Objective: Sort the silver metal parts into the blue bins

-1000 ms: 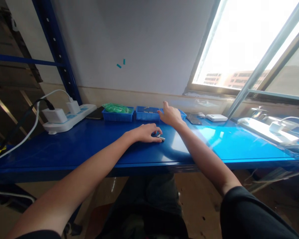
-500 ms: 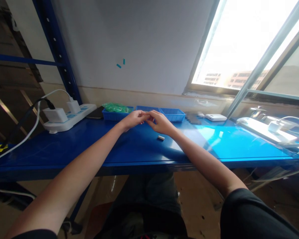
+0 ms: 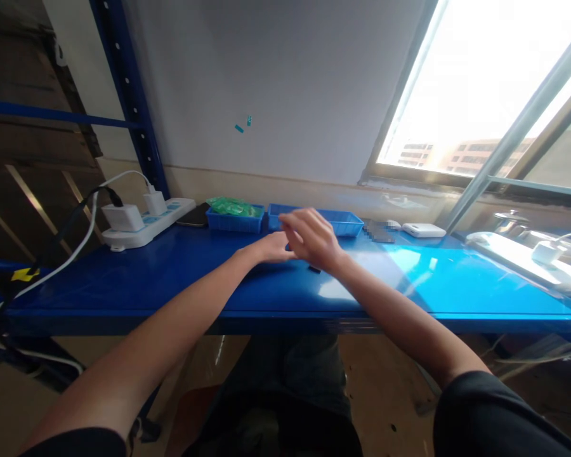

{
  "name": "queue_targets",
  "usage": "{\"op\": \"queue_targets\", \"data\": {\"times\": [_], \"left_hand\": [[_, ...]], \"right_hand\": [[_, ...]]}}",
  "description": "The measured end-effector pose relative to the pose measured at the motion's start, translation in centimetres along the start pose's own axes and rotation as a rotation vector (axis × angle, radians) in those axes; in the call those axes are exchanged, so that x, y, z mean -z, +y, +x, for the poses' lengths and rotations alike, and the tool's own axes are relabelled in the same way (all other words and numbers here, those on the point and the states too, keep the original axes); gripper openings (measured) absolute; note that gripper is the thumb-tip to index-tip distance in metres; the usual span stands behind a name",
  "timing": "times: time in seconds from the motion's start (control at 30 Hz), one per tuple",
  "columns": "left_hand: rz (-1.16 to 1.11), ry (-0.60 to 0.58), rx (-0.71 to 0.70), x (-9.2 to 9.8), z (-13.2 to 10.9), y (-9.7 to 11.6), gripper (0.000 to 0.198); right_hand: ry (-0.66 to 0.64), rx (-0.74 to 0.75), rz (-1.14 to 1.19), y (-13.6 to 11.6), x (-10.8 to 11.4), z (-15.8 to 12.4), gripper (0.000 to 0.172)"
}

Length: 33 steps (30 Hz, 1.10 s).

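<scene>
Both my hands meet over the middle of the blue bench top (image 3: 124,285). My right hand (image 3: 311,240) hovers just above the surface, slightly smeared by motion, with its fingers curled toward the left. My left hand (image 3: 271,249) lies low on the bench right behind it, and the right hand hides its fingertips. Under the right wrist a small dark piece (image 3: 315,270) shows on the bench. Two blue trays stand just beyond the hands: one holds green bags (image 3: 233,206), and the other tray (image 3: 347,223) is shallow.
A white power strip (image 3: 145,230) with chargers and cables sits at the back left, with a dark phone (image 3: 193,217) beside it. A white power bank (image 3: 423,230) lies at the back right by the window. A blue rack post (image 3: 133,108) rises at the left.
The hands, joined near the trays half a second ago, have come down and toward me over the small piece. The view has shifted slightly to the left.
</scene>
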<state>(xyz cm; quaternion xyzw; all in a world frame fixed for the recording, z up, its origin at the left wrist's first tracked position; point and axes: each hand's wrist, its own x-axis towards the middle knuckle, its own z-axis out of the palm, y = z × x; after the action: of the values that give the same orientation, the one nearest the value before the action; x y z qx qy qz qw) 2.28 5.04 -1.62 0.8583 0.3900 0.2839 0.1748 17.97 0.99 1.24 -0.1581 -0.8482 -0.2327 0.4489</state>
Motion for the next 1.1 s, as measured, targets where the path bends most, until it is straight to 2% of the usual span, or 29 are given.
{"op": "queue_targets", "data": {"times": [0.07, 0.13, 0.23, 0.33, 0.4, 0.47, 0.57, 0.67, 0.77, 0.83, 0.9, 0.97, 1.03, 1.1], "left_hand": [[0.044, -0.083, -0.042, -0.7, -0.1, 1.2, 0.062], [0.124, -0.158, -0.098, -1.2, -0.3, 2.4, 0.06], [0.215, -0.195, -0.165, -1.7, -0.5, 3.3, 0.04], [0.252, -0.18, -0.169, -1.9, -0.2, 3.1, 0.031], [0.251, -0.138, -0.131, -1.6, 0.1, 2.5, 0.03], [0.21, -0.042, -0.053, -0.9, 0.4, 1.5, 0.028], [0.049, 0.116, 0.08, 0.6, 0.5, 0.1, 0.026], [-0.241, 0.118, 0.12, 2.0, 0.1, -0.4, 0.031], [-0.528, -0.005, 0.118, 3.1, -0.6, 0.0, 0.042], [-0.616, -0.099, 0.14, 3.6, -1.0, 0.3, 0.045], [-0.541, -0.145, 0.211, 3.9, -1.2, 0.2, 0.044], [-0.319, -0.138, 0.294, 3.7, -1.2, 0.0, 0.039], [-0.113, -0.127, 0.337, 3.3, -1.0, -0.4, 0.031], [-0.026, -0.137, 0.344, 3.0, -0.8, -0.7, 0.025]], "right_hand": [[-0.097, -0.32, -0.109, 2.9, -0.1, -0.4, 0.045], [-0.123, -0.546, -0.184, 5.5, 0.4, -1.3, 0.06], [-0.069, -0.712, -0.218, 7.4, 1.4, -2.4, 0.058], [-0.127, -0.754, -0.132, 6.9, 1.5, -2.5, 0.042], [-0.239, -0.732, -0.025, 5.8, 0.9, -2.3, 0.034], [-0.328, -0.68, 0.084, 4.5, 0.0, -2.0, 0.029], [-0.345, -0.572, 0.166, 3.0, -1.3, -1.8, 0.024], [-0.232, -0.474, 0.129, 2.3, -2.2, -1.9, 0.019], [-0.032, -0.318, 0.042, 1.6, -1.9, -2.0, 0.017], [0.073, -0.12, 0.005, 0.7, -1.1, -1.9, 0.016], [0.103, 0.121, 0.022, -0.5, -0.3, -1.7, 0.017], [0.071, 0.3, 0.06, -1.3, 0.1, -1.1, 0.021], [0.008, 0.312, 0.038, -1.0, -0.1, -0.5, 0.021], [-0.077, 0.125, -0.08, 1.0, -0.8, -0.3, 0.022]]}}
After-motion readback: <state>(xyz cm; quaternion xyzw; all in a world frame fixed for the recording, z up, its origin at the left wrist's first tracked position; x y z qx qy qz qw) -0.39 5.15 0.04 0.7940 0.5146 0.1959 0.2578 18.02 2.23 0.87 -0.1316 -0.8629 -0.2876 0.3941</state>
